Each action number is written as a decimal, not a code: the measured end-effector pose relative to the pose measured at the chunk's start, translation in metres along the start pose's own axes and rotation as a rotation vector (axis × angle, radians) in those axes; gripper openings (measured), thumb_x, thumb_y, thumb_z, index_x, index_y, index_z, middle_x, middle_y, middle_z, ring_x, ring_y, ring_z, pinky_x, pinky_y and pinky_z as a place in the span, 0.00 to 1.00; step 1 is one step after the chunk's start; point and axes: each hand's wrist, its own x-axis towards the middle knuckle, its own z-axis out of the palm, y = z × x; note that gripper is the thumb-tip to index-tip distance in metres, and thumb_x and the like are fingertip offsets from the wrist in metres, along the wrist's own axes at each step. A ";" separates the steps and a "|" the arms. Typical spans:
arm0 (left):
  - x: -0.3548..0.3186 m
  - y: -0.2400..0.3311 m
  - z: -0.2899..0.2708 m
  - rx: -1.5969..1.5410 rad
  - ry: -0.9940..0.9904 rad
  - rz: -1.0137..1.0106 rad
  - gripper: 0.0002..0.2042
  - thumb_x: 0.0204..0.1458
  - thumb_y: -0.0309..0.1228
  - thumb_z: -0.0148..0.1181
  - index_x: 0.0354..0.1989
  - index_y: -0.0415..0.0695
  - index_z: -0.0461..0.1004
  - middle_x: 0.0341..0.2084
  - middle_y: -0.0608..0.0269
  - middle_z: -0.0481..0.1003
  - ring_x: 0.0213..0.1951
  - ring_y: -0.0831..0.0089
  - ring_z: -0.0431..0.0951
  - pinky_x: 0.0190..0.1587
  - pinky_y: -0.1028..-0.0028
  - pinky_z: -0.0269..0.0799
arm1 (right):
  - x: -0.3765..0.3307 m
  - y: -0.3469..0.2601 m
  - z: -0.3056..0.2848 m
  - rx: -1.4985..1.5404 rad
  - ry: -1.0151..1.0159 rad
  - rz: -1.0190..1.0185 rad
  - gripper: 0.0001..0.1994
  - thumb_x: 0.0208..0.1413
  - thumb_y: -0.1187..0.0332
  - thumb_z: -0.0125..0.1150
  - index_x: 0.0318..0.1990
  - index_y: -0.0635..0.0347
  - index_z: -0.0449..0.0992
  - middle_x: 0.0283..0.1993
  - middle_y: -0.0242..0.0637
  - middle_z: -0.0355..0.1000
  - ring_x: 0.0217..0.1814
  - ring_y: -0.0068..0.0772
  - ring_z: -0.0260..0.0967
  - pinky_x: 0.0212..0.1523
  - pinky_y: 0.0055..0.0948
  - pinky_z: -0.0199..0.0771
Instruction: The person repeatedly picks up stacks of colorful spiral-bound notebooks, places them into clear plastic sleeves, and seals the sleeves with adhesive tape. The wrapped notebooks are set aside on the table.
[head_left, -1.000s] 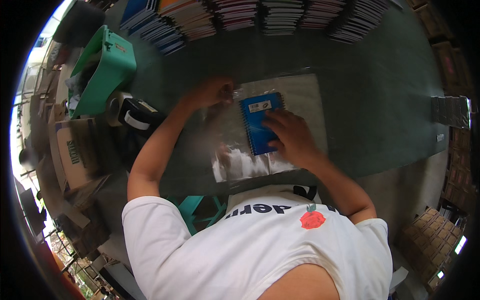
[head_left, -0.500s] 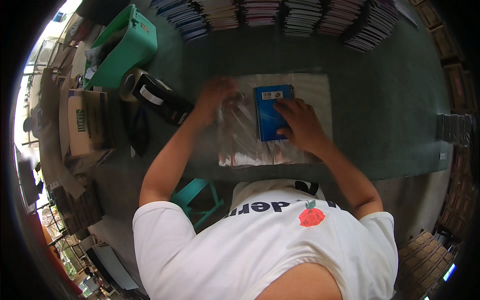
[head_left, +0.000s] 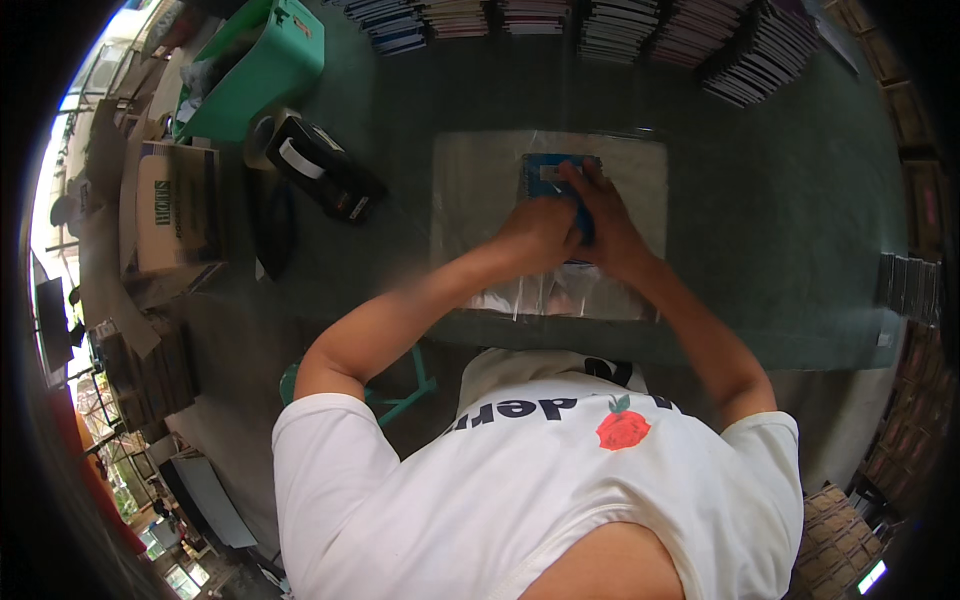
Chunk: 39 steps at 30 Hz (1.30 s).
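Observation:
A blue spiral notebook with a pale label lies on a sheet of clear plastic film on the dark green table. My left hand is closed in a fist over the notebook's lower left; what its fingers grip, if anything, is hidden. My right hand lies along the notebook's right side, its fingers stretched over the cover. The two hands touch or nearly touch, and together they hide most of the lower cover. Wrinkled, shiny film shows in front of them.
A black tape dispenser stands to the left on the table. Behind it is a green plastic bin, and a cardboard box sits farther left. Several stacks of notebooks line the far edge. A teal stool is below.
My left hand has moved right, from the film's left side onto the notebook, and closed. My right hand stays on the notebook's right side. The film at the left looks flatter.

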 end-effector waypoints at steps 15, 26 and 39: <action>0.014 0.012 0.006 0.310 -0.161 -0.083 0.10 0.44 0.31 0.54 0.27 0.35 0.73 0.27 0.46 0.75 0.33 0.51 0.76 0.37 0.59 0.72 | 0.105 0.001 -0.057 -0.076 -0.074 0.074 0.33 0.39 0.67 0.65 0.58 0.54 0.62 0.46 0.38 0.70 0.52 0.40 0.64 0.52 0.38 0.62; -0.007 0.018 0.009 -0.069 0.000 -0.189 0.12 0.44 0.33 0.55 0.31 0.34 0.74 0.29 0.49 0.76 0.32 0.59 0.78 0.37 0.65 0.72 | 0.003 0.001 -0.060 -0.308 -0.185 -0.264 0.19 0.39 0.64 0.66 0.44 0.50 0.75 0.47 0.27 0.70 0.52 0.37 0.62 0.53 0.39 0.58; -0.109 -0.151 -0.084 0.099 1.326 -0.781 0.12 0.49 0.33 0.59 0.25 0.34 0.76 0.17 0.56 0.75 0.18 0.67 0.73 0.24 0.69 0.65 | 0.023 -0.025 -0.056 -0.303 -0.244 -0.015 0.14 0.40 0.60 0.67 0.36 0.48 0.76 0.47 0.27 0.71 0.52 0.40 0.60 0.48 0.43 0.59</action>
